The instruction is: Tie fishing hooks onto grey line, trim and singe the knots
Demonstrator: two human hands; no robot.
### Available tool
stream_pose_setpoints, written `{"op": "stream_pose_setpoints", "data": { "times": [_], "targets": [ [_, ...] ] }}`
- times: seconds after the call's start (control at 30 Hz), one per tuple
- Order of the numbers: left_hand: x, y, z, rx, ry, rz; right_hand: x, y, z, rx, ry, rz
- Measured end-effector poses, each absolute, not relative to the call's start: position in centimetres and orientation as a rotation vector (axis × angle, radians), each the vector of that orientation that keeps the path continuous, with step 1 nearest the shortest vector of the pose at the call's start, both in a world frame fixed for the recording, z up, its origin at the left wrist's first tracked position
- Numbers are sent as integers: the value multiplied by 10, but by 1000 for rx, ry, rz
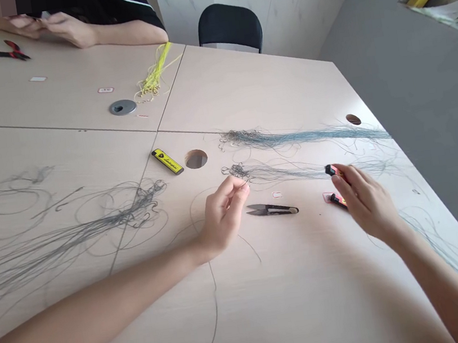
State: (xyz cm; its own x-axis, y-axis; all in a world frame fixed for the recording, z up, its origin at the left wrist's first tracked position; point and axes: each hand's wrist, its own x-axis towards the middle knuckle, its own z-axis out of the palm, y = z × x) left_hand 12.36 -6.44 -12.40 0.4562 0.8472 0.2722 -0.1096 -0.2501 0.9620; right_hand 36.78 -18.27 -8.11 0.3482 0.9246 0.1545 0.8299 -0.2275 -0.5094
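My left hand (226,211) is closed in a pinch over the middle of the table, and a thin dark end pokes out past its fingertips. A fishing line (216,304) hangs below that hand and curls across the tabletop. My right hand (367,197) is wrapped round a lighter (331,171) with a black top, most of its body hidden by the fingers. Just under it lies a second, red lighter (337,200). Thread snips (272,209) rest between my hands. Beyond them a bundle of hooked fishing lines (237,170) is spread out.
A bluish line bundle (305,136) lies farther back, and a grey bundle (124,214) at left. There are a yellow lighter (168,162) and a table hole (196,159). Across the table, a person's hand (73,30) is near pliers (3,52) and yellow cords (154,80).
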Motion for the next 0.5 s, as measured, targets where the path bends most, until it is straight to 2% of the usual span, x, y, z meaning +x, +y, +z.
{"op": "stream_pose_setpoints", "data": {
  "times": [0.13,0.3,0.4,0.5],
  "targets": [
    [124,-65,-123,1547,675,1017,417,-212,-93,-2290,-1818,18],
    [125,-64,-123,1496,693,987,436,-223,-104,-2209,-2059,-257],
    [126,-64,-123,1415,722,934,426,-200,-91,-2101,-2145,-350],
    [127,-62,-125,1340,748,860,385,-155,-64,-1896,-2156,-265]
  ]
}}
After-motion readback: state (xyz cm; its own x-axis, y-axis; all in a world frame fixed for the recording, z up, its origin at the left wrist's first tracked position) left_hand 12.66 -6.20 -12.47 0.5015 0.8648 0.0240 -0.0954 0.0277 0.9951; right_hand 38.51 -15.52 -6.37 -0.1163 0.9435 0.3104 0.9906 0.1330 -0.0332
